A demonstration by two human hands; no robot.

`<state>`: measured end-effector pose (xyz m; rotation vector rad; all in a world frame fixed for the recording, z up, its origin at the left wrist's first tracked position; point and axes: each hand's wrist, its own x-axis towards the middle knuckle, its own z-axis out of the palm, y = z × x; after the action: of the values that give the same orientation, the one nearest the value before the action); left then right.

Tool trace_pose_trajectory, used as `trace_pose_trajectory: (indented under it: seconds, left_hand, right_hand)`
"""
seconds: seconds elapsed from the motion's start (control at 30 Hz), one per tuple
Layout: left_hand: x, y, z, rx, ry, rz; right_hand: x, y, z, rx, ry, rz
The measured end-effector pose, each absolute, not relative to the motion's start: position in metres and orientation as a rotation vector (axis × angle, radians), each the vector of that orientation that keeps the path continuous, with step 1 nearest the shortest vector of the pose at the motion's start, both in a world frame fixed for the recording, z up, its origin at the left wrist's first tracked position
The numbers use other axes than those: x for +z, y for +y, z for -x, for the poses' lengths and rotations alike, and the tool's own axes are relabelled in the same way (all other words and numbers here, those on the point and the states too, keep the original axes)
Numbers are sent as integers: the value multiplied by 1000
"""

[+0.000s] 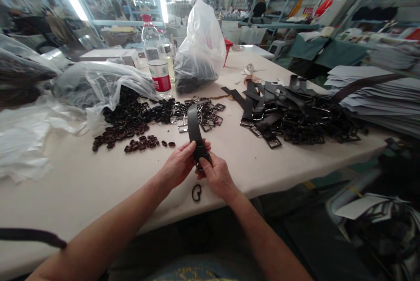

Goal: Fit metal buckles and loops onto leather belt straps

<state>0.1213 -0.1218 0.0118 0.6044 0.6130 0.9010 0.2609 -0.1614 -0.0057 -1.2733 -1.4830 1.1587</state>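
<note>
Both my hands hold a black belt strap (194,127) above the white table (98,176). My left hand (179,165) pinches the strap's near end from the left, fingers closed. My right hand (216,176) grips the same end from below right, where a metal buckle (201,162) sits between my fingers. The strap rises away from me towards the pile of loose metal buckles (203,112). A single dark loop (196,192) lies on the table just below my hands.
Dark belt loops (131,126) spill from a plastic bag (98,84) at the left. A heap of finished buckled straps (288,112) lies at the right. A water bottle (157,60) and a filled bag (200,49) stand behind. Stacked sheets (380,93) lie far right.
</note>
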Motion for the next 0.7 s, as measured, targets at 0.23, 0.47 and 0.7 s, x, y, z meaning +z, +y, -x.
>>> trace_pose_trajectory:
  seconds: [0.23,0.47,0.7]
  left_hand:
    - [8,-127,-131,898,621,-686]
    - [10,-127,-131,915,568,-710]
    - [5,-110,-108,1051,822,-930]
  right_hand:
    - [-5,-162,-261,1152,-1397,1291]
    - [1,-158,-262,1232,-1281,1234]
    - [44,-133,-320,1032,-1522,1312]
